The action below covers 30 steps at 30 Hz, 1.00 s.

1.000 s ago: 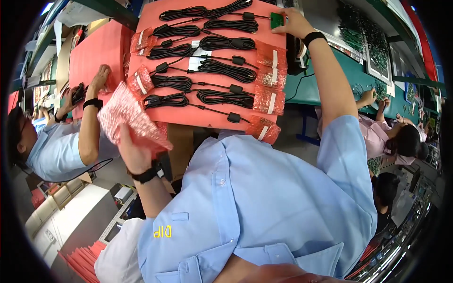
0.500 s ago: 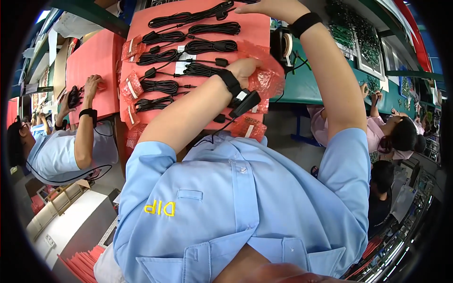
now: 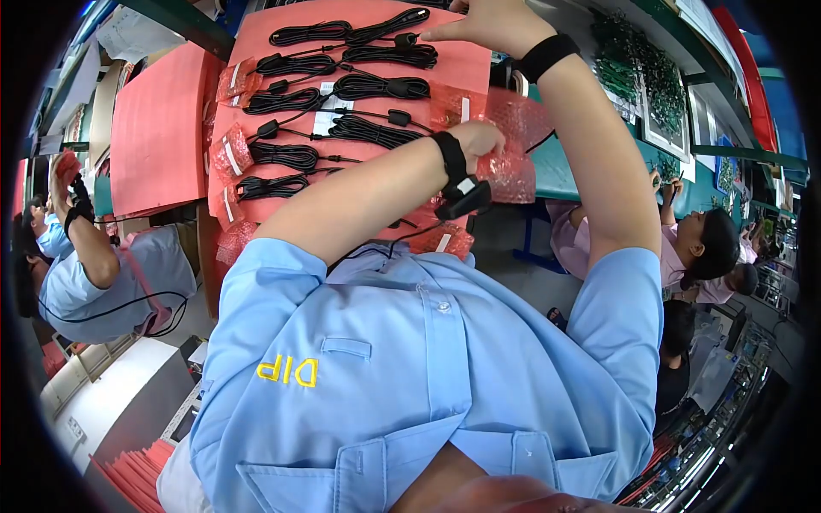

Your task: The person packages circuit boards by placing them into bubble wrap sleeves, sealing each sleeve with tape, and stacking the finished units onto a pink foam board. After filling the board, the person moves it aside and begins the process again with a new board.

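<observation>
My left hand (image 3: 479, 144), wearing a black wrist strap with a clip, is closed on the edge of a red bubble-wrap bag (image 3: 515, 158) that hangs over the right side of the bench mat. My right hand (image 3: 496, 27) reaches over the far right of the mat. Its thumb and finger are spread apart, with a fingertip close to the plug of a black cable (image 3: 392, 56). Part of that hand is cut off by the upper edge. Several bundled black cables (image 3: 380, 86) lie in rows across the pink foam mat (image 3: 248, 43).
Small red bubble-wrap packs (image 3: 231, 152) lie along the mat's left side. A second pink foam stack (image 3: 158, 137) stands to the left, beside a co-worker in blue (image 3: 115, 282). On the right, a person in pink (image 3: 684, 239) sits at a green bench (image 3: 556, 171) with circuit boards.
My left hand has moved right with the bubble-wrap bag, which now spreads wider. My right hand has shifted slightly down and left. The co-worker on the left has lifted their hands off the foam.
</observation>
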Available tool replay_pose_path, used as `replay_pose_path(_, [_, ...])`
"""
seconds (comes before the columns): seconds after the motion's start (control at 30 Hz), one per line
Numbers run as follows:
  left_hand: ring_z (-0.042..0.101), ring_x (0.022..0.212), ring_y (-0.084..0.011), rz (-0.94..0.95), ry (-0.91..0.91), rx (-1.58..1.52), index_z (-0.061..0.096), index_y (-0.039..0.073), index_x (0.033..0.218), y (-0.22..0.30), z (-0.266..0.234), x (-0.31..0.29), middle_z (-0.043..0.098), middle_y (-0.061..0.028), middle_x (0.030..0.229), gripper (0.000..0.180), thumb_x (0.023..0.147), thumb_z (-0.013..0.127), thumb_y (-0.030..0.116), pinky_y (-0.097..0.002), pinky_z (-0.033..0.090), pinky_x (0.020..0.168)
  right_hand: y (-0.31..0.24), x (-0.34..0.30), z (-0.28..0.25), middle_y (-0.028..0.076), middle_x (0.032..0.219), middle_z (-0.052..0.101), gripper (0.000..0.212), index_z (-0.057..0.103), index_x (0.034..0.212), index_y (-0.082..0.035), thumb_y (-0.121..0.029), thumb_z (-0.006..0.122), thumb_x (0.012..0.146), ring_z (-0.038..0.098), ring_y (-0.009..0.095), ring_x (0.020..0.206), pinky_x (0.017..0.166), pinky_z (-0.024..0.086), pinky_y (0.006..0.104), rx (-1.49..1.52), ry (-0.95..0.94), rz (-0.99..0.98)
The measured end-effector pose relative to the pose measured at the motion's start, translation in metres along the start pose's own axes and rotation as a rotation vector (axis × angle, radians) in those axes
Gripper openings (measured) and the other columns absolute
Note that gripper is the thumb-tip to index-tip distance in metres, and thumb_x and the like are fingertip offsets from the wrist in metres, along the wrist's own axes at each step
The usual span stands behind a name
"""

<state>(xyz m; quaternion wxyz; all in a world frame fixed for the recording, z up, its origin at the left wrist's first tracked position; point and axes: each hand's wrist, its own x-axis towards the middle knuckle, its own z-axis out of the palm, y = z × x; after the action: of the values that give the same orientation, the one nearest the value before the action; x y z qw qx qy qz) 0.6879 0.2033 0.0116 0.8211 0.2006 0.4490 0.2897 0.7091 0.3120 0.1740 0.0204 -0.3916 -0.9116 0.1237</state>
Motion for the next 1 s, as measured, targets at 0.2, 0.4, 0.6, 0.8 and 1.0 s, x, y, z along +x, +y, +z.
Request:
replay_pose_path(0.2, [0.061, 0.078, -0.0199, 0.032, -0.176, -0.269, 0.06, 0.0, 0.1, -0.011, 0.03, -0.014, 0.063, -0.0115, 0.091, 0.021, 0.082, 0.061, 0.01, -0.0341, 0.051, 0.062, -0.008, 0.007, -0.011, 0.022, 0.097, 0.066, 0.076, 0.064, 0.102, 0.005, -0.061, 0.071, 0.065, 0.063, 0.034, 0.087, 0.083, 0.049, 0.036, 0.116, -0.125, 0.077])
replay_pose_path(0.4, [0.061, 0.081, -0.0169, 0.438, -0.004, 0.282, 0.06, -0.001, 0.109, 0.045, -0.013, 0.007, 0.065, -0.0105, 0.095, 0.048, 0.087, 0.061, 0.042, -0.0284, 0.048, 0.07, 0.016, 0.013, -0.006, 0.022, 0.096, 0.065, 0.074, 0.063, 0.105, 0.004, -0.058, 0.073, 0.066, 0.063, 0.032, 0.091, 0.083, 0.049, 0.0361, 0.18, -0.119, 0.0])
replay_pose_path(0.6, [0.063, 0.095, -0.0233, 0.206, 0.696, 0.993, 0.057, -0.003, 0.113, 0.079, -0.071, 0.072, 0.065, -0.0145, 0.101, 0.037, 0.093, 0.046, 0.026, -0.032, 0.049, 0.081, -0.009, 0.0, -0.013, 0.021, 0.094, 0.064, 0.071, 0.063, 0.102, 0.003, -0.056, 0.075, 0.064, 0.061, 0.034, 0.089, 0.081, 0.049, 0.0386, 0.107, -0.012, -0.131])
replay_pose_path(0.8, [0.06, 0.105, -0.0275, 0.404, -0.006, -0.159, 0.05, -0.004, 0.12, 0.066, -0.06, 0.047, 0.062, -0.0173, 0.107, 0.036, 0.09, 0.042, 0.014, -0.0385, 0.048, 0.092, 0.053, -0.003, 0.039, 0.015, 0.101, 0.064, 0.063, 0.061, 0.112, -0.003, -0.042, 0.078, 0.066, 0.062, 0.027, 0.094, 0.084, 0.048, 0.0347, 0.161, 0.094, -0.119])
replay_pose_path(1.0, [0.061, 0.101, -0.0287, 0.279, -0.326, -0.562, 0.05, -0.006, 0.116, 0.056, -0.073, 0.003, 0.06, -0.0186, 0.112, 0.037, 0.081, 0.039, 0.001, -0.0415, 0.049, 0.091, 0.093, -0.011, 0.077, 0.013, 0.106, 0.065, 0.067, 0.061, 0.114, -0.006, -0.04, 0.083, 0.061, 0.061, 0.026, 0.1, 0.088, 0.047, 0.033, 0.45, 0.102, -0.167])
